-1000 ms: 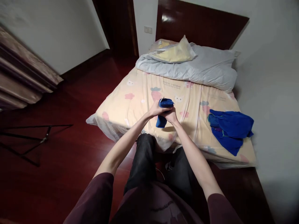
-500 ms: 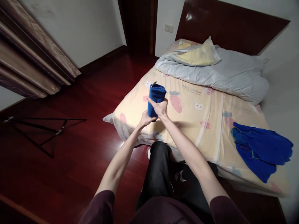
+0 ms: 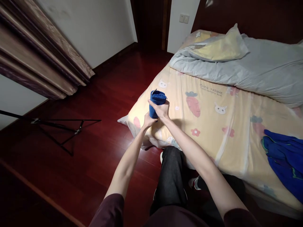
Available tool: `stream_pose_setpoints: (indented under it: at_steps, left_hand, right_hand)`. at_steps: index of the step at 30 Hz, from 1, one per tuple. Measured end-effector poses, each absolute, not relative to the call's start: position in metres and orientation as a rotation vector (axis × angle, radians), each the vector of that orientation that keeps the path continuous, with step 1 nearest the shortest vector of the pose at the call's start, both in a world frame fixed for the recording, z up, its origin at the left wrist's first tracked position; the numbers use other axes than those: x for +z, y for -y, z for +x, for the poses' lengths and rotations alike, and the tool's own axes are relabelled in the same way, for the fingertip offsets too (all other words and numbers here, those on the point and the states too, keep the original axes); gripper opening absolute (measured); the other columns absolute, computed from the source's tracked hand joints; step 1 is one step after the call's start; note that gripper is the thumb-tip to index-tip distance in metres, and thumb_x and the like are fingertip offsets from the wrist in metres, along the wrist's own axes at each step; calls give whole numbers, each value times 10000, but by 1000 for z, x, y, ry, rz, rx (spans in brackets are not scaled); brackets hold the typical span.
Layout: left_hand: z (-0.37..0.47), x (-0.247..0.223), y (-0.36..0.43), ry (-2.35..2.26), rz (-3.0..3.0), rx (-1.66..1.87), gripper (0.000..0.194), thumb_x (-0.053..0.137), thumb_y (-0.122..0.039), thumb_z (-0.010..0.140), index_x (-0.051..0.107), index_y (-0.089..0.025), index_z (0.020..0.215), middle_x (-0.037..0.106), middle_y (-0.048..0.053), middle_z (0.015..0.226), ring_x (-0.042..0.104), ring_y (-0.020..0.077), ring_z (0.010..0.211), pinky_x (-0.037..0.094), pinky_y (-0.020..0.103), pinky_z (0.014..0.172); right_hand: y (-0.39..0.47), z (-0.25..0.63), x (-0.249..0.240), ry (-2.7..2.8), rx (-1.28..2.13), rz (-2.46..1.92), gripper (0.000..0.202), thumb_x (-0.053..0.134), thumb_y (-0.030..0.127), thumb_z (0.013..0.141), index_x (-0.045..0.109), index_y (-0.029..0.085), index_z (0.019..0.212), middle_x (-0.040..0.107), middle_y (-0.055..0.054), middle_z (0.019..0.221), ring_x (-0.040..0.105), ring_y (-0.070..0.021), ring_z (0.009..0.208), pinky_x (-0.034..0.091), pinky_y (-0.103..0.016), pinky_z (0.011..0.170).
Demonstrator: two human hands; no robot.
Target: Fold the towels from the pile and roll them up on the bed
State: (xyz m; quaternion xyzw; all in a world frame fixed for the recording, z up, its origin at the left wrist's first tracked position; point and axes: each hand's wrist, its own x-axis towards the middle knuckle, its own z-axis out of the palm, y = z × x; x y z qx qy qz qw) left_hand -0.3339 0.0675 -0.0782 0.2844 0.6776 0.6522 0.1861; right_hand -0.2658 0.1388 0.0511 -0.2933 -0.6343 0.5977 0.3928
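A rolled blue cloth (image 3: 154, 110) stands upright between my hands, over the near left corner of the bed (image 3: 177, 126). My right hand (image 3: 163, 110) wraps its right side, with the thumb across the front. Lower down, my left hand (image 3: 149, 120) grips the bottom of the roll from the left. The top end shows coiled layers and a small thin tip sticking up. More blue cloth (image 3: 286, 154) lies loosely crumpled on the bed at the far right.
A grey quilt (image 3: 260, 69) and a yellow pillow (image 3: 222, 47) lie at the bed's head. On the dark red floor at left stands a black tripod (image 3: 59, 126), near a draped curtain (image 3: 35, 50). My legs are against the bed's front edge.
The view has turned left, so the bed and loose cloth appear farther right. Both hands still hold the roll, which now sits a little lower against the bed.
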Motion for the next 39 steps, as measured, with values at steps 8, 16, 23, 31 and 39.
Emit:
stream_pose_setpoints:
  at_steps: [8, 16, 23, 31, 39]
  left_hand:
    - [-356, -108, -66, -1931, 765, 1828, 587, 856, -320, 544, 676, -99, 1058, 756, 123, 954, 717, 293, 914, 610, 385, 750]
    - [-357, -120, -69, -1882, 709, 1831, 554, 866, -355, 568, 665, -103, 1018, 732, 107, 910, 703, 262, 879, 604, 380, 770]
    - [-357, -119, -70, -1884, 704, 1811, 546, 875, -352, 554, 664, -102, 991, 726, 91, 903, 668, 219, 767, 573, 364, 730]
    - [-354, -120, -57, -1955, 825, 1860, 973, 954, -418, 573, 546, -114, 1402, 610, 204, 1403, 586, 295, 1330, 485, 423, 1113]
    - [-266, -123, 33, -2340, 683, 1917, 1031, 881, -483, 769, 336, -201, 1598, 381, 233, 1639, 404, 326, 1519, 374, 502, 1232]
  right_hand:
    - [-135, -292, 36, 1610, 1566, -821, 519, 932, 572, 575, 741, 164, 831, 794, -116, 902, 764, -283, 885, 646, -434, 880]
    - [-140, -300, 17, 1662, 1574, -824, 468, 902, 524, 613, 740, 163, 863, 801, -87, 899, 769, -270, 896, 640, -404, 876]
    - [-145, -304, 12, 1630, 1576, -802, 461, 904, 520, 625, 728, 170, 867, 795, -81, 897, 768, -273, 894, 641, -413, 875]
    - [-146, -290, 3, 1765, 1446, -675, 907, 927, 517, 658, 548, 205, 1421, 696, -116, 1322, 662, -280, 1239, 545, -468, 1099]
    - [-139, -164, -34, 1815, 1322, -838, 1122, 963, 488, 623, 401, 239, 1562, 440, -171, 1625, 444, -347, 1482, 369, -559, 1234]
